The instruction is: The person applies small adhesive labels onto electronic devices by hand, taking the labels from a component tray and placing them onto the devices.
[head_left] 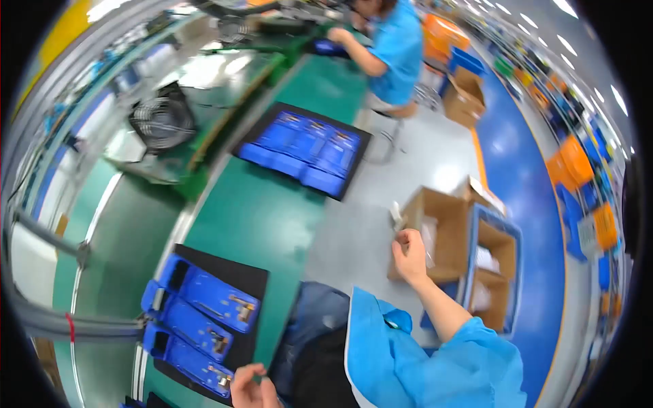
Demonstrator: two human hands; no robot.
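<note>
My left hand (252, 389) is at the lower edge, beside the near black mat (246, 277). Its fingers are half curled, with a gap to the thumb and nothing visible between them. On that mat lie several blue plastic housings (197, 325) with small electronic parts at their right ends. My right hand (409, 257) reaches out over an open cardboard box (445, 204), its fingers closed together. A small white piece (396, 213) shows just above those fingertips; blur hides whether they hold it.
Farther up the green bench (272, 211), more blue housings (306, 146) lie on a second black mat (277, 112). A co-worker in blue (401, 54) works at the far end. A blue crate (518, 272) holds cardboard boxes at right. A fan (163, 122) stands left.
</note>
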